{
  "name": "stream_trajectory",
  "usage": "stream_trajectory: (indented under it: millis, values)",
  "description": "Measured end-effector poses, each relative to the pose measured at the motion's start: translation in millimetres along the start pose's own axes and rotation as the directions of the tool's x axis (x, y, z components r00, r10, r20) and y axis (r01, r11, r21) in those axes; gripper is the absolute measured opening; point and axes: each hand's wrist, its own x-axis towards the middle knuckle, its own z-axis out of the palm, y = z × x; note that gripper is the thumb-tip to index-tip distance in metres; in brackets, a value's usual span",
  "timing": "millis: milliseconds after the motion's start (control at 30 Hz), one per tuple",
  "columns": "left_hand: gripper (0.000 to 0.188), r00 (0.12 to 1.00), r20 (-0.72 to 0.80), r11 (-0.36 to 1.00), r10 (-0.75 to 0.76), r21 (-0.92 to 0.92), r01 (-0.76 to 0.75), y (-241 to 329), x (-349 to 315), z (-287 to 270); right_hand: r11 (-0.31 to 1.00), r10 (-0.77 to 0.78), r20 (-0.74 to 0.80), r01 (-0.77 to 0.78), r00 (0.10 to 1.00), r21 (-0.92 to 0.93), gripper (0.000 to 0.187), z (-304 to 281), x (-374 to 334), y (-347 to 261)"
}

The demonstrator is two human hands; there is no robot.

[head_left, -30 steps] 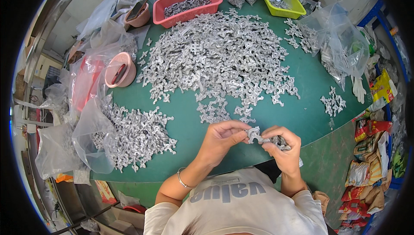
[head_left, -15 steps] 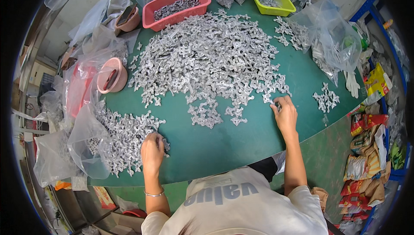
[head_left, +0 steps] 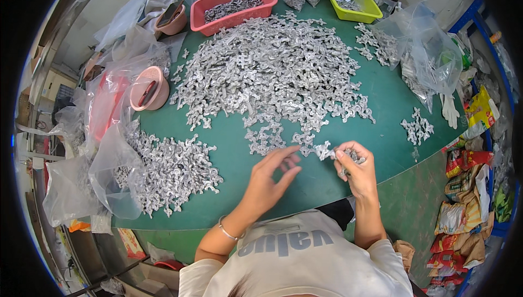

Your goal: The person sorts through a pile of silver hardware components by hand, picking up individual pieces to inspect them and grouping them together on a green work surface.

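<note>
Between the thumb and fingers of my right hand (head_left: 355, 167) are silvery metal parts; one branched metal part (head_left: 324, 150) sticks out toward the left, and others show among the curled fingers. My left hand (head_left: 271, 180) is just left of it, fingers spread and thumb apart, with nothing in it. Its fingertips come close to the protruding part without visibly touching it. Beyond both hands spreads a large heap of the same branched metal parts (head_left: 272, 68). Two small clusters lie at its front edge, including a metal-part cluster (head_left: 266, 138) behind my left hand.
Left on the green table (head_left: 218, 210) lies a second pile of parts (head_left: 177, 171) beside clear plastic bags (head_left: 114, 171). A pink cup (head_left: 158, 98) holds a red-handled tool. Behind stand a red basket (head_left: 199, 22) and a yellow-green basket (head_left: 368, 18). A white glove (head_left: 449, 111) lies right.
My left hand has left the left pile and come to the middle, opening. The right hand has drawn back from the heap's right edge toward me, now holding metal parts.
</note>
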Motion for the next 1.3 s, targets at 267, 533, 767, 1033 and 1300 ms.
stream_trajectory:
  millis: [267,533,767,1033,1300]
  values:
    - [0.023,0.995,0.042,0.987,0.096,-0.133,-0.089,3,7,7,0.998,-0.018,0.095,0.013,0.995,0.058,0.009,14,-15,-8]
    - [0.008,0.971,0.125,0.803,-0.202,-0.547,0.237,0,2,7,0.977,-0.165,0.142,0.182,0.976,-0.11,0.009,17,-24,-9]
    - [0.015,0.91,0.241,0.642,-0.336,-0.648,0.409,-4,2,10,0.997,-0.075,0.15,0.073,0.986,0.024,0.014,20,-24,-5]
    - [0.016,0.897,0.271,0.592,-0.348,-0.678,0.435,-4,1,9,0.993,-0.111,0.172,0.102,0.979,0.06,0.017,23,-26,-6]
    - [0.016,0.893,0.31,0.54,-0.326,-0.715,0.445,-2,2,10,0.984,-0.154,0.206,0.132,0.966,0.116,0.01,19,-27,-5]
